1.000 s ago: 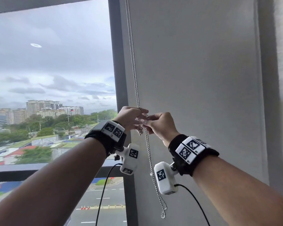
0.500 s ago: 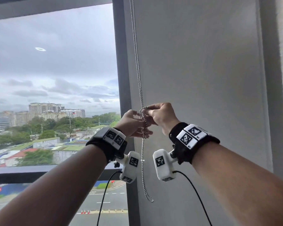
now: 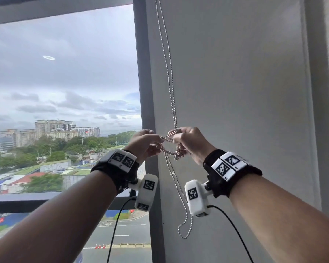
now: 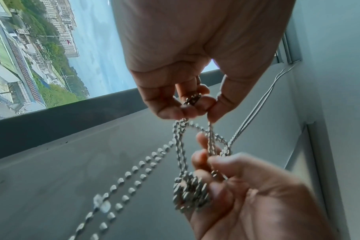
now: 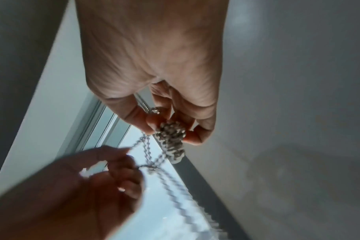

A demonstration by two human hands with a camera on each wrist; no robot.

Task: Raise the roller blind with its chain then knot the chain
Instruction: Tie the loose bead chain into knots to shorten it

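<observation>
A silver ball chain (image 3: 167,76) hangs in two strands down the grey window frame. My left hand (image 3: 156,147) pinches a strand and draws it to the left; in the left wrist view its fingertips (image 4: 195,105) close on the beads. My right hand (image 3: 176,141) grips a wound bunch of chain (image 3: 177,155), seen up close as a bunch of chain (image 5: 170,136) between thumb and fingers. A small loop of chain is stretched between the two hands. Below them the rest of the chain dangles in a long loop (image 3: 184,230). The blind itself is out of view.
The grey window frame post (image 3: 144,82) stands just behind the hands, with a plain grey wall panel (image 3: 235,92) to its right. Left of the post is bare window glass (image 3: 65,82) over a dark sill (image 3: 17,202). Black cables (image 3: 114,230) hang from both wrist cameras.
The hands, close together a second ago, have drawn apart sideways: the left pulls a strand leftward while the right keeps the bunch. A loop now stretches between them.
</observation>
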